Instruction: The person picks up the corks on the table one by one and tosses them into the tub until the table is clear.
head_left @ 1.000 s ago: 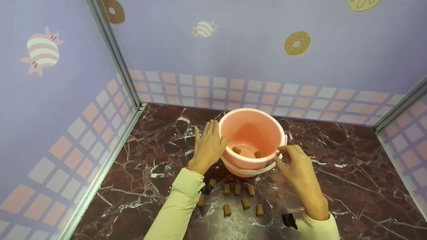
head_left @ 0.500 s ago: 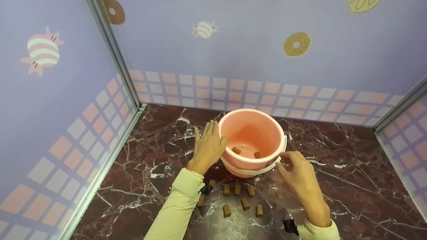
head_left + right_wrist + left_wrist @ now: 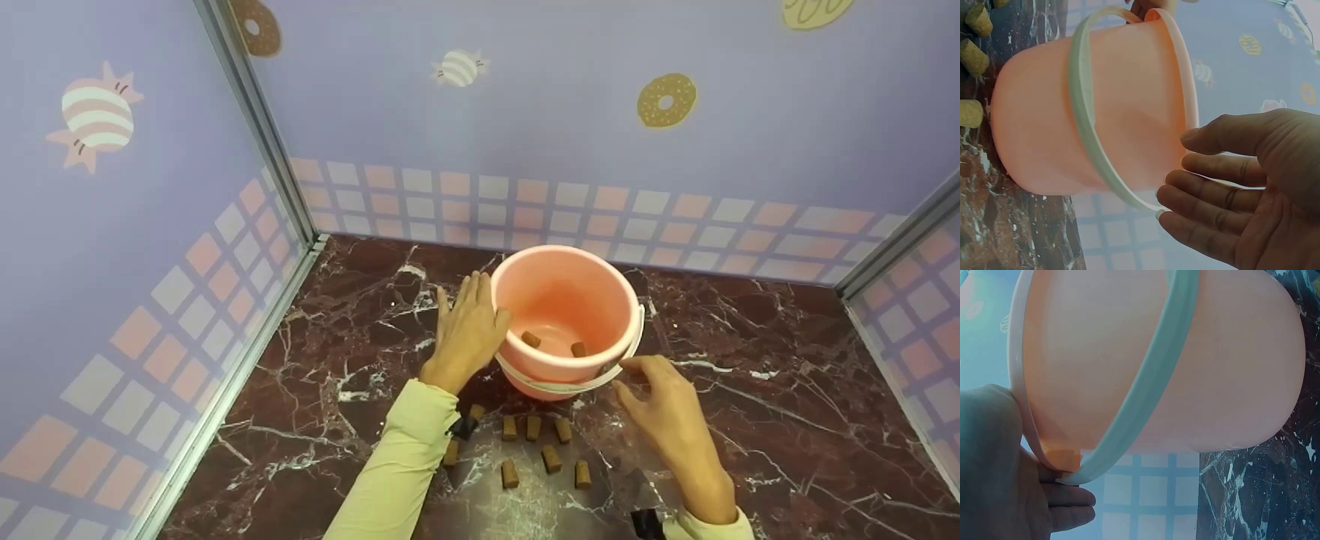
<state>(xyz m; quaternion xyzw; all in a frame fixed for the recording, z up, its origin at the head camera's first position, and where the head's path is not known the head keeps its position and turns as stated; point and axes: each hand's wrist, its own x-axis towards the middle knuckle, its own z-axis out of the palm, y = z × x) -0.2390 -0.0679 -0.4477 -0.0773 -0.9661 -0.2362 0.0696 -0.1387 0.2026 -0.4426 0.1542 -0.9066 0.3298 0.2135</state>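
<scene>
A pink bucket (image 3: 555,300) with a white handle (image 3: 562,388) stands upright near the back wall. Inside on its floor lie two brown corks, one at the left (image 3: 531,340) and one at the right (image 3: 578,349). My left hand (image 3: 466,330) rests against the left side of the rim, fingers straight along the outside; in the left wrist view they reach past the handle's end. By the right front rim is my right hand (image 3: 664,409), holding nothing. Its fingers (image 3: 1207,194) are relaxed and slightly bent, with fingertips close to the rim and handle in the right wrist view.
Several more corks (image 3: 551,458) lie in front of the bucket on the dark red marbled surface (image 3: 360,337). Patterned walls (image 3: 555,112) enclose the back and both sides. A black strap (image 3: 646,523) hangs by the right sleeve.
My right hand has drawn back from the right of the rim, slightly down and toward me. The handle sits a little differently at its right end. My left hand has stayed in place.
</scene>
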